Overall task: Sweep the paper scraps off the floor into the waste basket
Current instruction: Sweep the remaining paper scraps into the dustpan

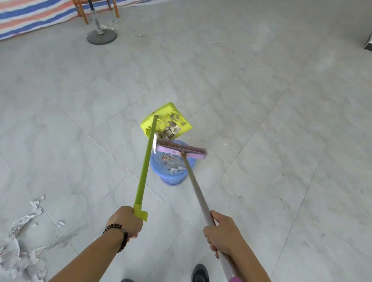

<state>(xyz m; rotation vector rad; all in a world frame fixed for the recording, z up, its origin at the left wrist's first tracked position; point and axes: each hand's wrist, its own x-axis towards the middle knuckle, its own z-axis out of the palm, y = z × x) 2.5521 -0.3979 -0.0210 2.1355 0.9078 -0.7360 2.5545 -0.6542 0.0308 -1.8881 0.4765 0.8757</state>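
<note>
My left hand (127, 222) grips the dustpan (171, 117) by its handle and my right hand (220, 235) the broom (181, 151), so I should keep the pan tilted steeply over the basket (172, 179) and brush its scraps (169, 131) straight in; more lie at the floor's (277, 129) near-left.

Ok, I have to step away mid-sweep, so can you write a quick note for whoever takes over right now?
Left hand grips the dustpan by its green handle; the pan is tipped over the blue waste basket, debris clinging inside.
Right hand grips the broom, its head at the basket's far rim.
Done: some scraps lie in the basket.
Left: the scrap pile on the floor at lower left, plus bits by the round stand base.
</note>
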